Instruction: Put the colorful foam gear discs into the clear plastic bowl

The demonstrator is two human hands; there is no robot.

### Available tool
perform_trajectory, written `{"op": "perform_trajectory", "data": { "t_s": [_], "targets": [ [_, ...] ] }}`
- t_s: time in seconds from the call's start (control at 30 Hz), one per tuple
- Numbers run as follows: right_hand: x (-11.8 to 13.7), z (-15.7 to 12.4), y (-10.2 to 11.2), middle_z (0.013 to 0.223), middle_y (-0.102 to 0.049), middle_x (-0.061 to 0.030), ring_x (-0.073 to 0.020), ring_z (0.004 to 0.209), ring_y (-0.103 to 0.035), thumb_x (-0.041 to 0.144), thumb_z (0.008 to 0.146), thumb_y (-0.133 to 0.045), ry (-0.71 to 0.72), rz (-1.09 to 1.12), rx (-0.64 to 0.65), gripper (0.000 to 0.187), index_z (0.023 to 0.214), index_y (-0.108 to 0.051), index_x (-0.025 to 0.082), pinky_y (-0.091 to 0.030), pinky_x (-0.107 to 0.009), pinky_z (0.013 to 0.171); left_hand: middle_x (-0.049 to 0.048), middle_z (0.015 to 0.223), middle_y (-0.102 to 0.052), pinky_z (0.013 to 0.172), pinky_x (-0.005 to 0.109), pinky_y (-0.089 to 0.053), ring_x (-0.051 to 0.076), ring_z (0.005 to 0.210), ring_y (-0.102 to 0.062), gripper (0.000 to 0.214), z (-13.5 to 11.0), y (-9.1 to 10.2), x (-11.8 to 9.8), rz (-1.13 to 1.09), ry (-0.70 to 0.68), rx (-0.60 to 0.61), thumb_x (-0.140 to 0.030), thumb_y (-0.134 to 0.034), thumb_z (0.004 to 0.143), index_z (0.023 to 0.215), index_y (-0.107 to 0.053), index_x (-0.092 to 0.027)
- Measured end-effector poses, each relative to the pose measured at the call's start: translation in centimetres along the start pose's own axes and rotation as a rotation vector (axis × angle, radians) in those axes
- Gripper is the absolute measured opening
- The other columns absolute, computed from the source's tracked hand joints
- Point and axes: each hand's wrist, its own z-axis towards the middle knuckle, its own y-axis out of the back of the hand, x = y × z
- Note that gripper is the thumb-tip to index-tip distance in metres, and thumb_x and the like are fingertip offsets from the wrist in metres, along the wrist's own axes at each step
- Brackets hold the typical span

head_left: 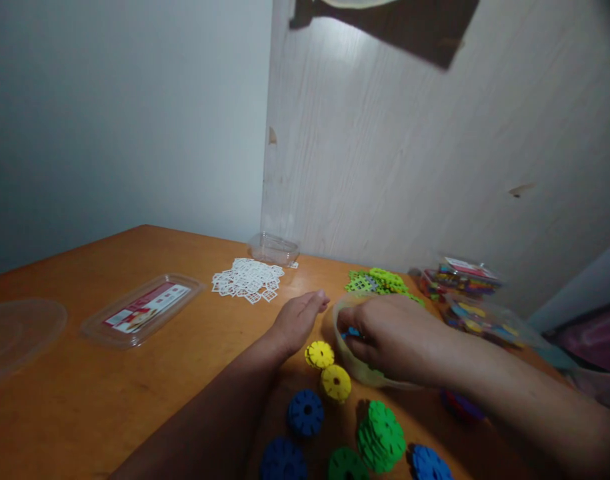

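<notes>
Centrally: one translucent bowl (359,372), its left wall just right of the left hand (301,321), which is loosely extended with nothing visible in it. Inside, toward that wall, one blue piece (353,332), the right hand (385,330) being nearer, its fingers bent over from the right, whether pinching or merely touching cannot be told. Nearer, on the table (185,380): yellow discs (336,383), blue discs (306,413), stacked green discs (383,430).
</notes>
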Motion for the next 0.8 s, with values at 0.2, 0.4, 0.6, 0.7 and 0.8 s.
{"op": "perform_trajectory", "data": {
  "t_s": [0.2, 0.4, 0.6, 0.7, 0.8],
  "targets": [
    [0.8, 1.0, 1.2, 0.079, -0.074, -0.0054, -0.0202, 0.070, -0.064, 0.030, 0.088, -0.053, -0.059, -0.052, -0.037, 0.020, 0.096, -0.070, 0.025, -0.026, -0.029, 0.057, 0.0098, 0.101, -0.075, 0.092, 0.035, -0.050, 0.024, 0.098, -0.067, 0.052, 0.1, 0.0, -0.3, 0.025, -0.024, 0.016, -0.050, -0.032, 0.099, 0.092, -0.071, -0.016],
    [0.3, 1.2, 1.3, 0.078, -0.073, -0.0043, -0.0183, 0.070, -0.063, 0.029, 0.088, -0.054, -0.072, -0.002, -0.013, 0.021, 0.098, -0.071, 0.025, -0.028, -0.028, 0.058, 0.0088, 0.095, -0.075, 0.087, 0.035, -0.051, 0.024, 0.093, -0.067, 0.054, 0.2, 0.0, 0.1, 0.058, -0.050, 0.045, -0.053, -0.032, 0.098, 0.089, -0.070, -0.016],
    [-0.3, 1.2, 2.3, 0.080, -0.074, -0.0036, -0.0177, 0.067, -0.062, 0.028, 0.086, -0.055, -0.110, -0.024, -0.006, 0.022, 0.099, -0.073, 0.026, -0.030, -0.028, 0.057, 0.0106, 0.099, -0.075, 0.090, 0.036, -0.051, 0.025, 0.097, -0.068, 0.052, 0.4, -0.1, 0.4, -0.008, -0.006, 0.004, -0.052, -0.034, 0.098, 0.093, -0.071, -0.015],
    [-1.5, 0.6, 2.2, 0.081, -0.075, -0.0041, -0.0195, 0.069, -0.065, 0.025, 0.083, -0.057, -0.129, -0.071, 0.084, 0.023, 0.095, -0.076, 0.028, -0.033, -0.027, 0.058, 0.0096, 0.097, -0.075, 0.090, 0.036, -0.051, 0.024, 0.096, -0.069, 0.049, 0.5, -0.1, 0.7, -0.027, 0.015, -0.009, -0.052, -0.037, 0.097, 0.095, -0.071, -0.016],
    [-3.1, -0.2, 1.1, 0.084, -0.077, -0.0032, -0.0203, 0.075, -0.069, 0.020, 0.081, -0.058, -0.106, 0.003, 0.227, 0.026, 0.092, -0.079, 0.031, -0.040, -0.027, 0.063, 0.0085, 0.095, -0.075, 0.090, 0.036, -0.051, 0.024, 0.097, -0.069, 0.047, 0.5, 0.0, 0.8, -0.020, 0.028, -0.010, -0.051, -0.039, 0.096, 0.094, -0.070, -0.017]
  ]
}}
